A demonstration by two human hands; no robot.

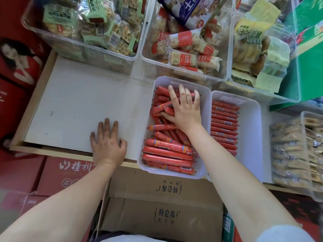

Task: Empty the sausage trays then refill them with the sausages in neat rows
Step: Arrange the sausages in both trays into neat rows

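At the near edge of the white shelf board (78,102), two white sausage trays stand side by side, touching. Left tray (206,95): it overhangs the near edge of the board. Red sausages (167,152) in its near half lie crosswise in stacked rows; those in its far half lie jumbled at mixed angles. Right tray (251,119): one column of thinner red sausages (224,124) lies crosswise along its left wall; the right part of its floor is bare.

Right hand (185,110): it lies palm down on the jumbled sausages in the far half of the left tray, fingers spread and slightly bent over them, thumb tucked against one sausage. Whether any sausage is actually clasped cannot be told.

Left hand (106,138): it rests flat, fingers straight and spread, on the bare board at its near edge, just left of the left tray. It grasps nothing.

Along the far edge of the board stand clear bins (143,55) of wrapped snacks. At the right edge, a clear box (290,154) holds wrapped biscuits. Below the near edge lie a brown carton (162,206) and red cartons (57,173).
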